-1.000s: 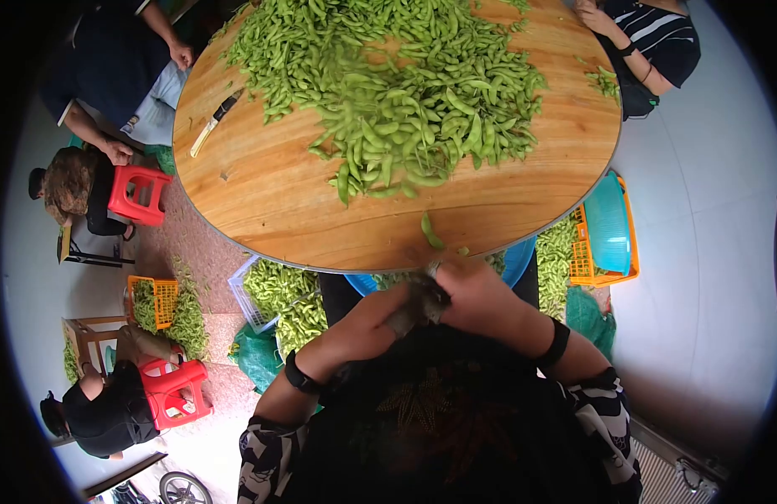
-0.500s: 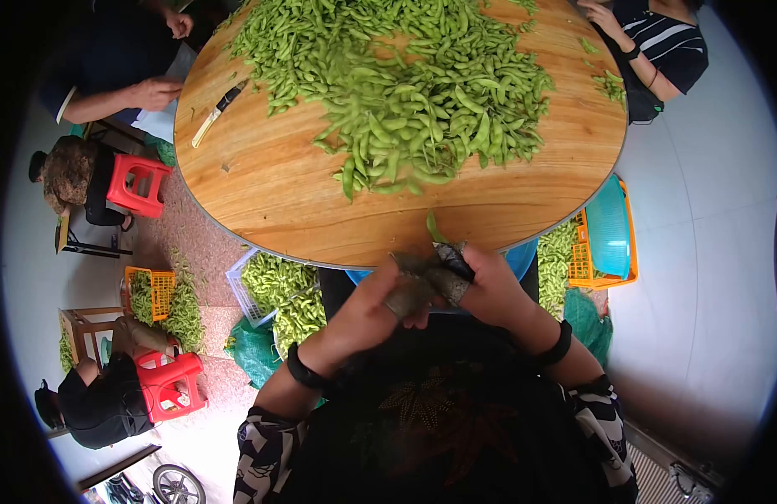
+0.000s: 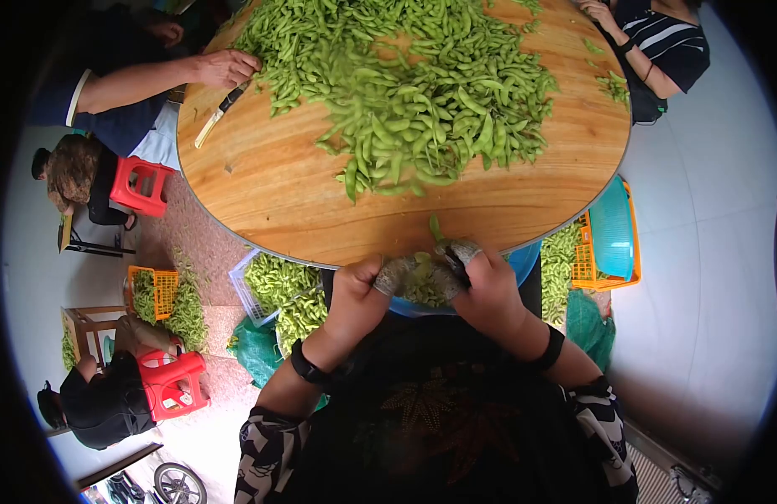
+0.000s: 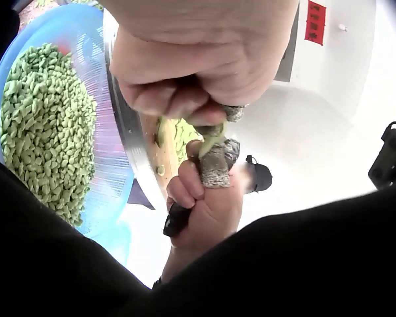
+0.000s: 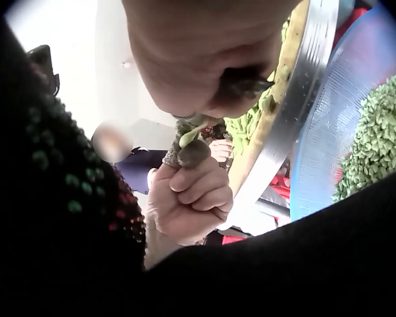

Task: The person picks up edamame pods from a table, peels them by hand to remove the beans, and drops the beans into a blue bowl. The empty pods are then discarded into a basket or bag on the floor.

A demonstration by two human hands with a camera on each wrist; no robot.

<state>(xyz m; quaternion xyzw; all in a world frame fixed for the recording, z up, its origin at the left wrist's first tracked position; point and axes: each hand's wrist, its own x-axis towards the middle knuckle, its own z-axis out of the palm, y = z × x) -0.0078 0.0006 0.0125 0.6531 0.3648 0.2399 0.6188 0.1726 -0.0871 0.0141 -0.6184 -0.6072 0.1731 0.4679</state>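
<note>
My left hand (image 3: 359, 294) and right hand (image 3: 493, 290) meet just in front of the table's near edge, over a blue basin (image 3: 523, 262). Grey coverings wrap several fingertips. Between the fingertips, a green soybean pod (image 4: 209, 143) is pinched; the right wrist view shows the pod (image 5: 191, 135) against the left thumb. A dark piece (image 4: 177, 220) shows at the curled right fingers; I cannot tell whether it is held or worn. Another pod (image 3: 435, 227) pokes up at the table edge beyond the right fingertips. Shelled green beans (image 4: 46, 132) fill much of the basin.
Many pods (image 3: 405, 109) are heaped on the round wooden table (image 3: 279, 223). A knife (image 3: 212, 126) lies at its left, near another person's hand (image 3: 229, 67). Crates and baskets of pods (image 3: 279, 281) flank me. An orange basket (image 3: 583, 265) stands right, red stools (image 3: 141, 185) left.
My hands, close together earlier, have drawn apart, showing green between them. At the left, the other person's arm has reached across the table edge to the pods.
</note>
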